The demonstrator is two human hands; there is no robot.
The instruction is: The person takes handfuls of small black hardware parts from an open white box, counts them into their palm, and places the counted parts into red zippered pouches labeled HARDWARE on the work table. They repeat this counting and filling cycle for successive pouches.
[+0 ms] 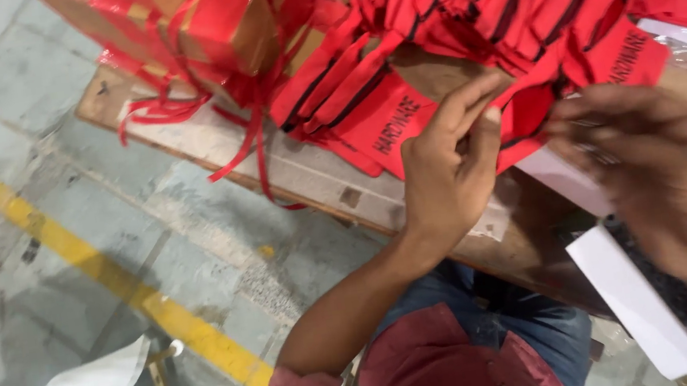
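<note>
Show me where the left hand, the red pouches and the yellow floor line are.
left hand [447, 165], head view, on the back of the hand.
red pouches [387, 120], head view, on one pouch's flat front.
yellow floor line [93, 259], head view, mid-stripe.

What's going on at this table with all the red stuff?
A person seated at a wooden table is working over a heap of red cloth pouches. The left hand rests at the edge of the heap, fingers curled against a red pouch. The right hand is blurred; what it holds cannot be told. Boxes tied with red ribbon sit at the table's far end, and white cards lie near the person.
</note>
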